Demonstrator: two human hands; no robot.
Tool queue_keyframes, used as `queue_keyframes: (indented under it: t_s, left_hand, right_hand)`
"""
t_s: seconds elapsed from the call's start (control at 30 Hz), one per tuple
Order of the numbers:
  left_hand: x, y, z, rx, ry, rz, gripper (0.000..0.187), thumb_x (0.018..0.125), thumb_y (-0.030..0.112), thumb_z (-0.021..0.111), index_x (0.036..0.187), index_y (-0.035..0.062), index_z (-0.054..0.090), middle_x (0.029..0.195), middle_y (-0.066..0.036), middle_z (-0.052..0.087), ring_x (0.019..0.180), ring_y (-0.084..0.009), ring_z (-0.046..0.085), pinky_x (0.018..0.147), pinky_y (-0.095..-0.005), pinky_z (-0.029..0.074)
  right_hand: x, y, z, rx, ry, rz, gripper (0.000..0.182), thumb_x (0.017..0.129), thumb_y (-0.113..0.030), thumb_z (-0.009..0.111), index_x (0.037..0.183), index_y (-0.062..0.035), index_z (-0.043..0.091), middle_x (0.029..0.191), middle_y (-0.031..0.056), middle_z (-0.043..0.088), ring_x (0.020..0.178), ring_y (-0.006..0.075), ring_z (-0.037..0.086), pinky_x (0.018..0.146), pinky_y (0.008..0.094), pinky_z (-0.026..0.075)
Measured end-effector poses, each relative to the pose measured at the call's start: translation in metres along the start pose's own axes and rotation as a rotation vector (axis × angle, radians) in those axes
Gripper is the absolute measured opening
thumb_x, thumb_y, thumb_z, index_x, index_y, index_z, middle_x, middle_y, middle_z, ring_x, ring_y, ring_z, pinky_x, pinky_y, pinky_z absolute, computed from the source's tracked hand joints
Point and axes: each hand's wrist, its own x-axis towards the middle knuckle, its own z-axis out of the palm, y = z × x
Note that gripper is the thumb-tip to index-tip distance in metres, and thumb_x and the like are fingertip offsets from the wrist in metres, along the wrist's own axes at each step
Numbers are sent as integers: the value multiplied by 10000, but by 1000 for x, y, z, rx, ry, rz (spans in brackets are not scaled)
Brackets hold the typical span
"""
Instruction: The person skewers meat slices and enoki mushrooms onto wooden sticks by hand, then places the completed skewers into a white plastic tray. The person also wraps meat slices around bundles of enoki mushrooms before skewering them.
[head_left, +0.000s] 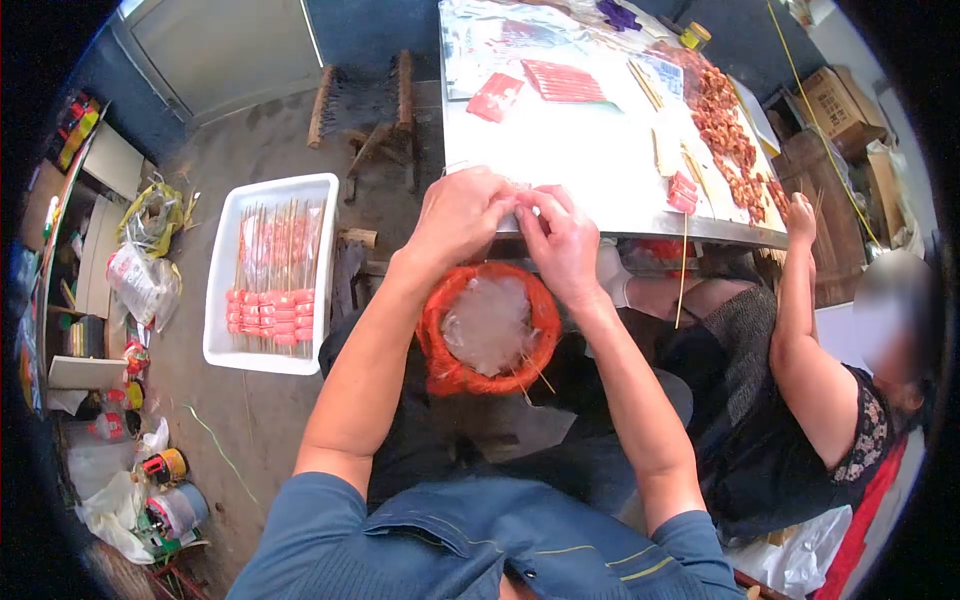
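My left hand (458,214) and my right hand (562,240) meet at the front edge of the white table (570,150), fingers pinched together. Whatever lies between the fingertips is mostly hidden and too small to name. Below them stands a bin lined with an orange-red bag (545,310), holding crumpled clear plastic (488,320). Farther back on the table lie a pink sausage pack (495,97) and a row of pink sausages (563,82). To the right, a skewer with pink sausage pieces (683,193) sticks out over the edge.
On my left is a white tray (213,325) of skewered sausages (272,315). A co-worker's hand (800,218) holds thin sticks at the right, near a pile of meat pieces (725,130). A wooden folding stool (405,100) stands behind; cluttered shelves (100,250) line the far left.
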Motion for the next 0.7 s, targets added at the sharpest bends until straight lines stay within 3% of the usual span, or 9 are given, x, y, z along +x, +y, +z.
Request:
queue_keyframes:
  t_s: [0.07,0.33,0.43,0.53,0.6,0.67,0.7]
  left_hand:
    - [-1,1,3,-12,49,39,168,838,154,607,940,56,698,912,-168,649,901,-350,629,779,-441,495]
    - [9,-6,10,113,122,160,165,829,156,643,935,48,707,838,-129,637,823,-308,624,737,-391,492]
    - [7,-6,7,111,42,148,165,831,156,644,930,39,703,831,-132,636,813,-310,626,725,-391,492]
    - [6,-5,9,84,48,160,177,826,163,652,928,27,700,823,-134,635,780,-310,625,691,-387,492]
    - [7,-6,12,-27,190,130,177,830,176,658,936,44,707,796,-131,623,752,-312,621,661,-381,490]
    - [7,-6,10,14,148,146,178,835,188,661,944,56,709,784,-129,615,736,-312,619,648,-376,490]
    - [6,-6,8,49,106,161,179,840,200,665,951,68,712,771,-127,607,720,-313,617,635,-371,490]
  right_hand:
    - [4,-5,0,-68,-34,83,125,879,-137,628,923,-40,694,917,110,663,763,311,662,678,393,524]
    - [7,7,1,0,36,82,120,872,-137,638,905,-29,678,926,111,669,778,301,667,670,381,527]
    - [-3,10,-2,19,56,-101,110,850,-108,650,929,-40,687,939,98,677,802,290,678,664,358,544]
    - [-2,8,-4,-46,12,-88,111,849,-76,653,944,-26,683,974,120,686,775,258,684,670,336,538]
    - [7,7,-7,-75,-27,-34,114,855,-87,649,944,-25,684,960,123,684,762,262,679,666,339,534]
    - [14,10,-5,-96,-67,18,119,862,-99,645,945,-25,685,947,127,683,749,266,675,662,341,529]
    - [17,12,-4,-82,-57,47,108,867,-117,625,905,-31,678,914,133,671,761,305,663,670,384,526]
